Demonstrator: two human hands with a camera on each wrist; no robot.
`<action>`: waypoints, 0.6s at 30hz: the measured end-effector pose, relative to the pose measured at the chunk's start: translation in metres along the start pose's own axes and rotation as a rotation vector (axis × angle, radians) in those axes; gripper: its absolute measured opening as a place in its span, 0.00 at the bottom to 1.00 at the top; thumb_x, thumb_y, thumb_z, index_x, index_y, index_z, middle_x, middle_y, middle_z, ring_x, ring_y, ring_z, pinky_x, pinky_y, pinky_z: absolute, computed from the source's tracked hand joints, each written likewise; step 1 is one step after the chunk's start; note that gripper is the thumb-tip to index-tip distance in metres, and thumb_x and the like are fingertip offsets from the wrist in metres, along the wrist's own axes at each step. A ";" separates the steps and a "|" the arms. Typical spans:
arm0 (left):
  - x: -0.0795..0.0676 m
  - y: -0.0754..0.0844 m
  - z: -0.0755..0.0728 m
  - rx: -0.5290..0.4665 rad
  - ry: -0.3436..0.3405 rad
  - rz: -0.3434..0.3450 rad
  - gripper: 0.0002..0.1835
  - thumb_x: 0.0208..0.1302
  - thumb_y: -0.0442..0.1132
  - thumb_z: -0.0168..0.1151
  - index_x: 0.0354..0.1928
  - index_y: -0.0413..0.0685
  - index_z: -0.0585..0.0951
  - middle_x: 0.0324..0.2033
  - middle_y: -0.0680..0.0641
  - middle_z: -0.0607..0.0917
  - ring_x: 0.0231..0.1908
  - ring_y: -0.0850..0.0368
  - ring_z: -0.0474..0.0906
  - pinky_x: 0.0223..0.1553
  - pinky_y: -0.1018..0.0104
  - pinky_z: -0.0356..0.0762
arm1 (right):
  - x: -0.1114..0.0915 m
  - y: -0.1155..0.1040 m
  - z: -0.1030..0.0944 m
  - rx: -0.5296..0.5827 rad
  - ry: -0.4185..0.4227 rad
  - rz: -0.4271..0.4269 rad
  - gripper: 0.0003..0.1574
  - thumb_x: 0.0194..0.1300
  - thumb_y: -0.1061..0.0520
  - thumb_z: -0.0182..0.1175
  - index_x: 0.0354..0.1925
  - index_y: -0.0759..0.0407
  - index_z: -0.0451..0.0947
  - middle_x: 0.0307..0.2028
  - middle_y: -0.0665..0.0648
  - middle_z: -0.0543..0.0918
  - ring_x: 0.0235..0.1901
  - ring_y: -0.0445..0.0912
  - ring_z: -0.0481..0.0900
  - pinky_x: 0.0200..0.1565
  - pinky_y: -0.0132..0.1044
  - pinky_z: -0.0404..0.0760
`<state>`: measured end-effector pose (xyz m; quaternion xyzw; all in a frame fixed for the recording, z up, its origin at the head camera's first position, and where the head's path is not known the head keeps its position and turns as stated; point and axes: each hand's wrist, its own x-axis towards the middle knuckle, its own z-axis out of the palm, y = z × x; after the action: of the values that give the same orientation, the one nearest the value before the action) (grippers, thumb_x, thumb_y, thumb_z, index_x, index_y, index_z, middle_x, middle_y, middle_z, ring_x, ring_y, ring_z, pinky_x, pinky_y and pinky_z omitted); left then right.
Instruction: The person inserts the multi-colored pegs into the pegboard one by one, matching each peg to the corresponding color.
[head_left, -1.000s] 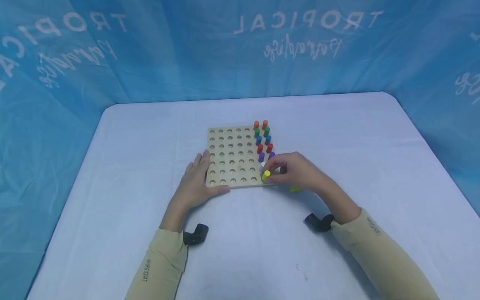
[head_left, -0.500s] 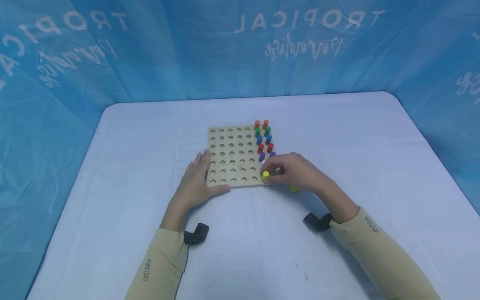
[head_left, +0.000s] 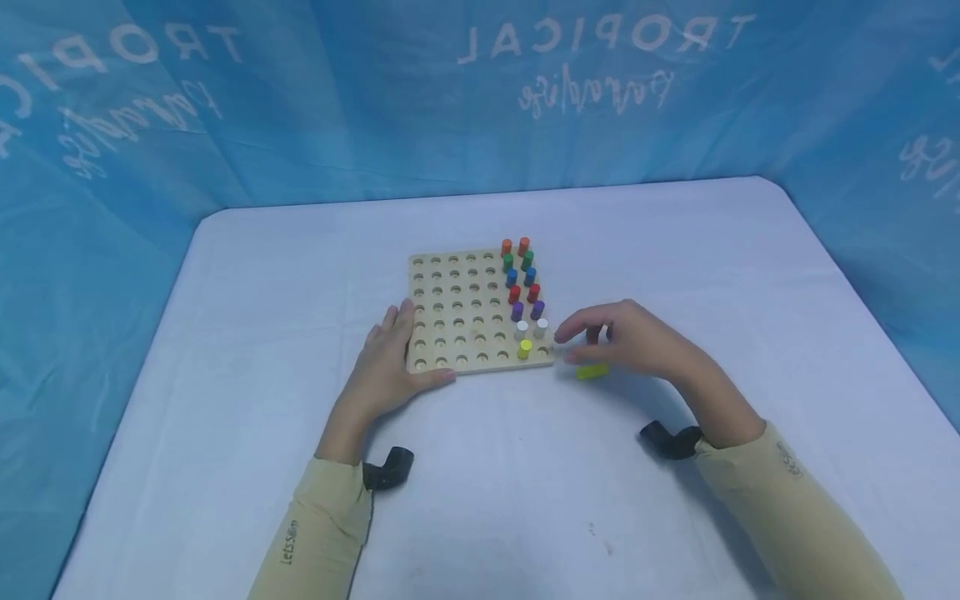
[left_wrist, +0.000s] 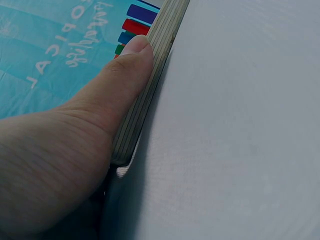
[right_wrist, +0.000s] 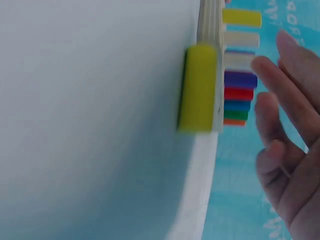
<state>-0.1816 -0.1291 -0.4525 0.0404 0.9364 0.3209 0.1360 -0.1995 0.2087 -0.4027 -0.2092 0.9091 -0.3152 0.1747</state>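
A wooden pegboard (head_left: 468,332) lies on the table with two columns of coloured pegs along its right side. At its near left corner my left hand (head_left: 382,358) rests, fingers along the left edge and thumb (left_wrist: 132,62) against the front edge. A yellow peg (head_left: 524,350) stands in the front row, beside a bare hole (head_left: 542,352) at the corner. Just right of the board my right hand (head_left: 633,337) hovers with loosely bent fingers and nothing between them. Below its thumb, another yellow peg (head_left: 592,372) lies on its side on the cloth.
Behind the front row stand pairs of white pegs (head_left: 542,327), purple pegs (head_left: 537,310), red, blue, green and orange pegs. Rows of bare holes fill the board's left part. A blue printed curtain (head_left: 375,100) hangs behind the white-covered table (head_left: 480,500).
My right hand has let go of the standing yellow peg and moved right, off the board, over the lying peg. The left hand stays at the board's corner.
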 end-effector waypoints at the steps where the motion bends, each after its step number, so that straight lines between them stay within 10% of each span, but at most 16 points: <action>1: 0.000 0.000 0.000 0.001 0.001 0.001 0.70 0.46 0.69 0.73 0.80 0.53 0.38 0.80 0.42 0.41 0.79 0.39 0.36 0.77 0.38 0.42 | -0.002 0.003 -0.001 -0.003 -0.025 0.004 0.18 0.57 0.54 0.74 0.48 0.44 0.86 0.46 0.45 0.88 0.38 0.45 0.79 0.36 0.35 0.82; 7: 0.000 -0.002 0.000 0.006 0.004 0.003 0.70 0.46 0.70 0.72 0.80 0.54 0.38 0.80 0.43 0.42 0.79 0.42 0.35 0.77 0.40 0.41 | -0.010 0.014 0.000 -0.086 -0.165 0.011 0.26 0.53 0.55 0.76 0.52 0.43 0.85 0.48 0.44 0.85 0.49 0.43 0.80 0.53 0.43 0.83; 18: 0.000 0.000 0.000 0.003 -0.012 -0.005 0.70 0.47 0.69 0.72 0.80 0.54 0.37 0.80 0.42 0.41 0.79 0.39 0.35 0.77 0.38 0.41 | -0.013 0.021 0.003 -0.205 -0.150 -0.038 0.20 0.55 0.59 0.74 0.48 0.45 0.88 0.40 0.44 0.85 0.42 0.40 0.81 0.47 0.39 0.85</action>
<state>-0.1819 -0.1288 -0.4525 0.0400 0.9361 0.3191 0.1422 -0.1928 0.2281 -0.4161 -0.2660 0.9169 -0.2071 0.2137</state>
